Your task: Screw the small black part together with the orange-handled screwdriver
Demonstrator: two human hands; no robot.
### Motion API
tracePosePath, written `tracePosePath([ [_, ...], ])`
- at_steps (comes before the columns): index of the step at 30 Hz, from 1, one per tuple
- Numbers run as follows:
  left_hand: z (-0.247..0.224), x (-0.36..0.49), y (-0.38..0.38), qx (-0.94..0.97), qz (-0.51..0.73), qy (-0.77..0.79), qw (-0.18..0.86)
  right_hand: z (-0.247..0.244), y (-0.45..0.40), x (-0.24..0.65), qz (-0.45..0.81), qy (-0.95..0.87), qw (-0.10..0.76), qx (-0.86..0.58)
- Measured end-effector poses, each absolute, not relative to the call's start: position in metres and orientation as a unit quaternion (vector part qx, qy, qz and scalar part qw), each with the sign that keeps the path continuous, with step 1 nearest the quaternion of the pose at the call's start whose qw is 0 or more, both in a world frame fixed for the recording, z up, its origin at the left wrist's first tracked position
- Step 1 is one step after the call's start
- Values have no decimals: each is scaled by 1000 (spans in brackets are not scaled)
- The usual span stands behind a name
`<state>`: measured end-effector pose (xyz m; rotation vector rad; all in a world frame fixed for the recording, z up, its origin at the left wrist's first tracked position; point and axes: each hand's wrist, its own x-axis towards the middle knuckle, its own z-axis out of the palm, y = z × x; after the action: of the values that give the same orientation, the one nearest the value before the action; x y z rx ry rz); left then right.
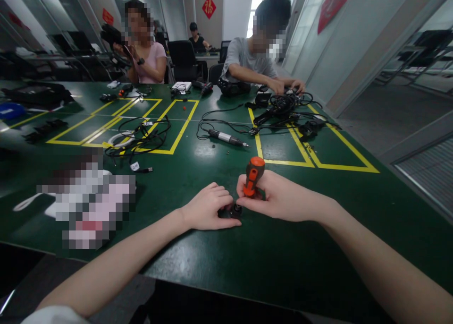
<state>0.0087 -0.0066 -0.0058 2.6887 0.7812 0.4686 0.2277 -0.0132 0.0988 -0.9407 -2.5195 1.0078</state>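
Screwdriver (252,174): gripped, nearly upright, in the right hand (279,196); toward seven o'clock, small black part (236,211), pinched between thumb and fingers of the left hand (205,208).

The right hand (283,195) is holding in its grip a bulbous orange-and-grey-handled tool (253,173), apparently a screwdriver; the left hand (207,206) is pinching a small, rounded black part (236,212) at the green desk (198,258).

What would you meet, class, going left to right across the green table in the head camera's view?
Blue object → looped cables → left hand → orange-and-dark tool handle gripped by the right hand.
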Motion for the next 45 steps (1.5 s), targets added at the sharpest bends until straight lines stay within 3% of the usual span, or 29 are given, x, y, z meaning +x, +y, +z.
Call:
tracePosePath([
  [20,-7,9,-7,935,176,272,145,92,-13,236,463,-807,154,-332],
  [45,-1,9,-8,943,160,259,134,87,-14,235,405,-832,153,-346],
])
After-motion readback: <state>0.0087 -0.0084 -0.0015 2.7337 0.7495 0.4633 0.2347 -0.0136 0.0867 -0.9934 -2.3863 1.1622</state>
